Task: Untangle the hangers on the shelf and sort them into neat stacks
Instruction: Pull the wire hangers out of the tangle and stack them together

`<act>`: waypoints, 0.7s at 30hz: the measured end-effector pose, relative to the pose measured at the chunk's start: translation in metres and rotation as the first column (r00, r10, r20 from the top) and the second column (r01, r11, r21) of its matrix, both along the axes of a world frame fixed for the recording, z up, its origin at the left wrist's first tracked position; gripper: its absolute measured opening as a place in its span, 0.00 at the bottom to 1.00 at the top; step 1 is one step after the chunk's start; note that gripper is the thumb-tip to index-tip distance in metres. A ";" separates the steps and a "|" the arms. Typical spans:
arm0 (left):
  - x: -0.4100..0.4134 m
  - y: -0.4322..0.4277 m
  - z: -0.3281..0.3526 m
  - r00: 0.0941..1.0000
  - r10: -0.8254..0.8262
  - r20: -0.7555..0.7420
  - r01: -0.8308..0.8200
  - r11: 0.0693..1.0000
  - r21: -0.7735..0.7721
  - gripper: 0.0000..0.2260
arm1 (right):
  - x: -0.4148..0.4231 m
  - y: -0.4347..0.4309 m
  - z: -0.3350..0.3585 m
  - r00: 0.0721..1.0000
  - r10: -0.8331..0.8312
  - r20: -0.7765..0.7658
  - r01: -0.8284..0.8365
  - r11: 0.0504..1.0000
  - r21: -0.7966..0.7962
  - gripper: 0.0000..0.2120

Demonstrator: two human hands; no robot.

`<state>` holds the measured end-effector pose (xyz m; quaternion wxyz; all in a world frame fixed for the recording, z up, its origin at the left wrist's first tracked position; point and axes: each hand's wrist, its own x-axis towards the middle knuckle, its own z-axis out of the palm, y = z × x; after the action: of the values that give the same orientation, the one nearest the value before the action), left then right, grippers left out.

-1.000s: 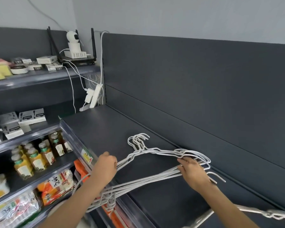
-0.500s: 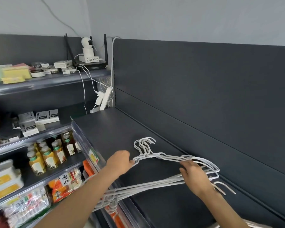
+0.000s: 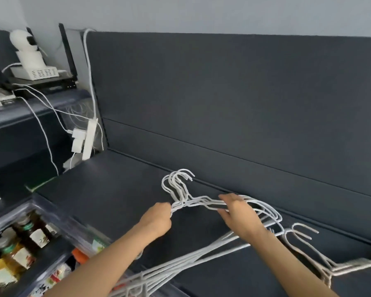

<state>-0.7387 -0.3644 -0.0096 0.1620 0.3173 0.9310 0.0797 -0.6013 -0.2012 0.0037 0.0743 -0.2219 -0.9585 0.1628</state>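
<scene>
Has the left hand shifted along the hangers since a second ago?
Yes. The left hand slid from the shelf's front edge inward to the necks below the hooks.

soft even light, no hard shadows; edges bend, lower corners smear with motion blur.

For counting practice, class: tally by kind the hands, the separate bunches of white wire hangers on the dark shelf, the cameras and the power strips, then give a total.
Hands: 2, left hand and right hand
Bunches of hangers: 2, held bunch and loose bunch
Camera: 1
Power strip: 1
Total: 6
</scene>
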 end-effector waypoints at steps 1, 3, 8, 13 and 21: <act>-0.010 -0.003 0.006 0.999 -0.026 -0.038 0.027 1.000 0.011 0.05 | -0.007 -0.005 0.004 1.000 -0.019 0.004 0.018 1.000 0.017 0.22; -0.028 -0.006 0.018 0.989 -0.077 -0.126 0.083 0.996 0.037 0.07 | -0.019 -0.014 0.010 0.999 -0.049 0.013 0.048 0.997 0.058 0.24; -0.056 -0.006 0.040 0.946 -0.208 -0.250 0.230 0.971 0.061 0.08 | -0.041 -0.030 0.019 0.991 -0.133 0.020 0.131 0.989 0.073 0.33; -0.072 0.001 0.055 0.878 -0.301 -0.372 0.346 0.937 0.057 0.08 | -0.050 -0.031 0.021 0.969 -0.241 0.059 0.232 0.964 0.130 0.40; -0.089 0.022 0.063 0.800 -0.343 -0.493 0.468 0.870 0.155 0.06 | -0.058 -0.018 0.028 0.949 -0.304 -0.085 0.313 0.941 0.132 0.14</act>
<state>-0.8280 -0.3424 0.0536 -0.0889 0.5395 0.8321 0.0927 -0.6597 -0.2195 0.0313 0.1452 -0.3579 -0.9183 0.0864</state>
